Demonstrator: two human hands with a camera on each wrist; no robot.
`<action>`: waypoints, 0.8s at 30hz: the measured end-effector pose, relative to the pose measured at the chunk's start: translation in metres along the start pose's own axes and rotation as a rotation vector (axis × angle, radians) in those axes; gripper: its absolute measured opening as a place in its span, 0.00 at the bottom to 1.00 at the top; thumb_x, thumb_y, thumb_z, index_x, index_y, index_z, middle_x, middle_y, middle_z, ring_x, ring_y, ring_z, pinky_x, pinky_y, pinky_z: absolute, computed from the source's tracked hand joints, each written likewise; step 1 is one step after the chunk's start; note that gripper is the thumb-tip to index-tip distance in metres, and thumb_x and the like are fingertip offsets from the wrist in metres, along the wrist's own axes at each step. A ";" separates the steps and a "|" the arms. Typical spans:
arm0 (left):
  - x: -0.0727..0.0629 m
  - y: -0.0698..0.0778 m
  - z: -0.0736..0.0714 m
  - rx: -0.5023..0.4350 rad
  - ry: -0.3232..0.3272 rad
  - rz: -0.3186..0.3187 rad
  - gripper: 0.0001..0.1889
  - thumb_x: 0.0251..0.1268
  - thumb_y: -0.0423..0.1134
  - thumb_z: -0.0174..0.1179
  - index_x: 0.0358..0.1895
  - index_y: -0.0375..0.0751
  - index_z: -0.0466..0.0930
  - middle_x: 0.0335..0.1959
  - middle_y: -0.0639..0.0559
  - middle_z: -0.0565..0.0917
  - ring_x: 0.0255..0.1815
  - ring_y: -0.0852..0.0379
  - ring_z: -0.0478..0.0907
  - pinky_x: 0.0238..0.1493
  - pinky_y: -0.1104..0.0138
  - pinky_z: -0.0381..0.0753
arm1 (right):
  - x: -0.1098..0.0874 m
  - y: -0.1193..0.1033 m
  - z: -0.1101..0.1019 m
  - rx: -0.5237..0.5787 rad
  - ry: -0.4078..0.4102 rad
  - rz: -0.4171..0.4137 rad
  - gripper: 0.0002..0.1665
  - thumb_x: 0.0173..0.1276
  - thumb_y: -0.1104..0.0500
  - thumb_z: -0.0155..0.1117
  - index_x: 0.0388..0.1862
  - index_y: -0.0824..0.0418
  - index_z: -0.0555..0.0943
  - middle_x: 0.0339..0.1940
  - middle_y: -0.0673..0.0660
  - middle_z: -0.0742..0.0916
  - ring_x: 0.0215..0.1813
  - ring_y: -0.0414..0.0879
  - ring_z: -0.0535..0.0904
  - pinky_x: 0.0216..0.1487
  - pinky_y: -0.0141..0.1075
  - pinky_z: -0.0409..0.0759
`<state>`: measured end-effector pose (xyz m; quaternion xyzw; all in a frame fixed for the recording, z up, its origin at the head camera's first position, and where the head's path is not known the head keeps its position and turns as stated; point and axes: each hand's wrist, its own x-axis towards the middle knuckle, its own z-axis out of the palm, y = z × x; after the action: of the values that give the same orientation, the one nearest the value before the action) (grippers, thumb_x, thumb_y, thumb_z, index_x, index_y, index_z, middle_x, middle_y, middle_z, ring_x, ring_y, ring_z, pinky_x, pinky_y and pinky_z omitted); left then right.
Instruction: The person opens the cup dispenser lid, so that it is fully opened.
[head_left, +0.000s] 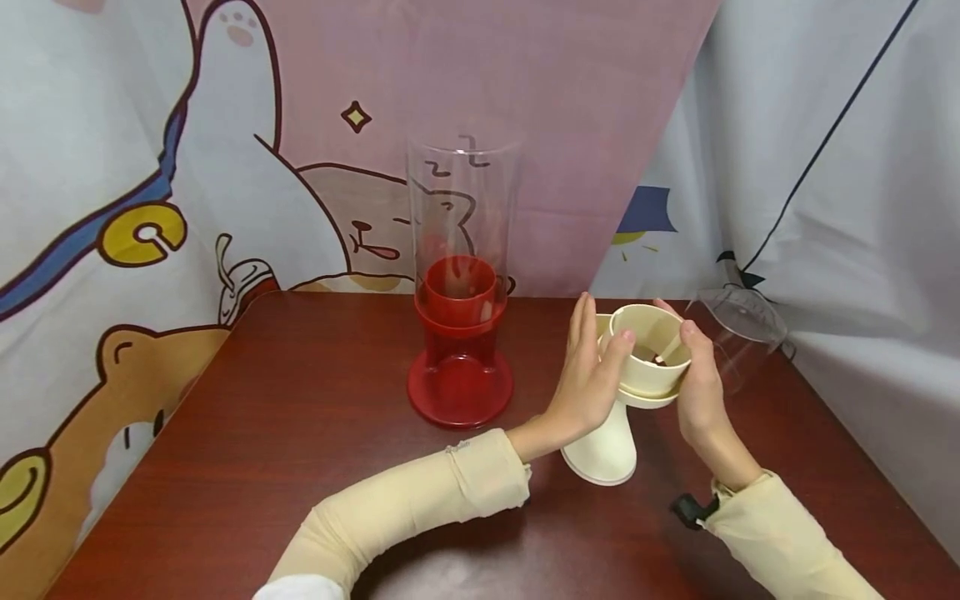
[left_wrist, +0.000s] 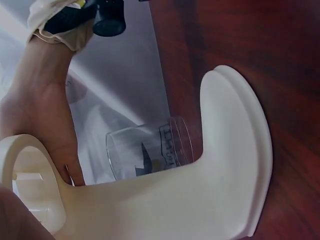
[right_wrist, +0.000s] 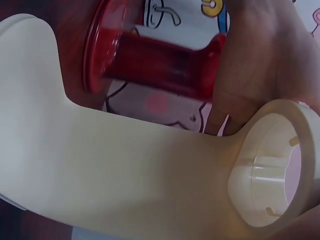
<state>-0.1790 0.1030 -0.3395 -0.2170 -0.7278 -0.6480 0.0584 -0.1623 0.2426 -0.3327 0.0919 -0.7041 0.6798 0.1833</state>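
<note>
left hand [head_left: 588,385], right hand [head_left: 703,392]: fingers grasping cream pedestal stand [head_left: 602,454], toward counter [head_left: 262,425]'s right edge | red pedestal stand [head_left: 461,393]: near far edge | clear cylinder [head_left: 742,329]: near far-right corner

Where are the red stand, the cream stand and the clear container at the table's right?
Red stand [head_left: 461,347]: head view, on its column above the round base.
Cream stand [right_wrist: 135,165]: right wrist view, on its broad stem.
Clear container [head_left: 741,333]: head view, on its see-through side wall.

The right hand [left_wrist: 45,115] seems to touch the cream stand [left_wrist: 165,200], a clear cylinder [left_wrist: 150,145] behind.
</note>
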 end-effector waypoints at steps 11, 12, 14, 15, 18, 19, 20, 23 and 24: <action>0.034 -0.011 0.023 0.052 0.026 0.027 0.41 0.74 0.61 0.39 0.81 0.41 0.41 0.83 0.51 0.44 0.83 0.55 0.42 0.81 0.56 0.47 | 0.034 0.015 -0.024 0.057 0.023 0.009 0.38 0.82 0.42 0.32 0.73 0.69 0.65 0.59 0.40 0.80 0.62 0.34 0.71 0.62 0.22 0.65; 0.038 -0.013 0.026 0.059 0.031 0.028 0.41 0.74 0.61 0.38 0.81 0.41 0.42 0.83 0.51 0.45 0.83 0.55 0.43 0.81 0.56 0.47 | 0.037 0.017 -0.027 0.062 0.016 0.009 0.36 0.82 0.42 0.32 0.72 0.66 0.67 0.59 0.40 0.80 0.61 0.33 0.71 0.61 0.22 0.65; 0.046 -0.016 0.030 0.076 0.044 0.029 0.41 0.74 0.61 0.38 0.81 0.41 0.42 0.83 0.51 0.46 0.83 0.54 0.44 0.81 0.57 0.48 | 0.045 0.021 -0.031 0.076 0.011 0.008 0.32 0.82 0.42 0.32 0.67 0.59 0.72 0.55 0.40 0.81 0.57 0.33 0.73 0.59 0.22 0.67; 0.050 -0.018 0.033 0.085 0.051 0.028 0.41 0.74 0.61 0.38 0.81 0.41 0.43 0.83 0.51 0.46 0.82 0.54 0.45 0.81 0.57 0.49 | 0.049 0.023 -0.033 0.084 0.015 0.005 0.29 0.82 0.42 0.32 0.64 0.55 0.74 0.54 0.40 0.81 0.55 0.33 0.73 0.58 0.23 0.67; 0.060 -0.022 0.039 0.119 0.068 0.019 0.41 0.75 0.62 0.36 0.81 0.41 0.43 0.83 0.51 0.47 0.82 0.53 0.46 0.81 0.58 0.50 | 0.060 0.029 -0.040 0.105 0.010 -0.007 0.25 0.82 0.42 0.33 0.56 0.48 0.77 0.51 0.40 0.82 0.54 0.33 0.74 0.57 0.23 0.68; 0.063 -0.023 0.041 0.131 0.076 0.018 0.41 0.75 0.62 0.36 0.81 0.41 0.44 0.83 0.50 0.47 0.82 0.52 0.47 0.81 0.58 0.50 | 0.063 0.031 -0.041 0.110 0.013 -0.011 0.25 0.82 0.42 0.34 0.55 0.48 0.78 0.50 0.41 0.82 0.53 0.33 0.74 0.57 0.23 0.68; 0.066 -0.024 0.043 0.140 0.080 0.018 0.41 0.75 0.63 0.35 0.81 0.41 0.44 0.83 0.50 0.47 0.82 0.52 0.47 0.81 0.58 0.50 | 0.066 0.032 -0.043 0.108 0.016 -0.016 0.25 0.82 0.42 0.34 0.55 0.47 0.78 0.50 0.41 0.82 0.53 0.33 0.74 0.57 0.23 0.68; 0.076 -0.027 0.047 0.160 0.091 0.018 0.41 0.74 0.63 0.33 0.81 0.40 0.44 0.83 0.49 0.48 0.82 0.51 0.48 0.81 0.58 0.51 | 0.074 0.036 -0.047 0.121 0.019 -0.014 0.24 0.81 0.42 0.34 0.54 0.47 0.79 0.46 0.41 0.83 0.50 0.33 0.75 0.54 0.23 0.69; 0.079 -0.028 0.048 0.160 0.089 0.014 0.42 0.74 0.64 0.33 0.81 0.41 0.44 0.82 0.49 0.48 0.82 0.51 0.48 0.80 0.58 0.51 | 0.076 0.038 -0.048 0.120 0.019 -0.006 0.24 0.81 0.42 0.34 0.53 0.47 0.79 0.44 0.42 0.83 0.48 0.33 0.75 0.52 0.23 0.70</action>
<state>-0.2512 0.1666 -0.3436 -0.1878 -0.7724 -0.5961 0.1126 -0.2396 0.3016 -0.3381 0.0985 -0.6600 0.7211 0.1860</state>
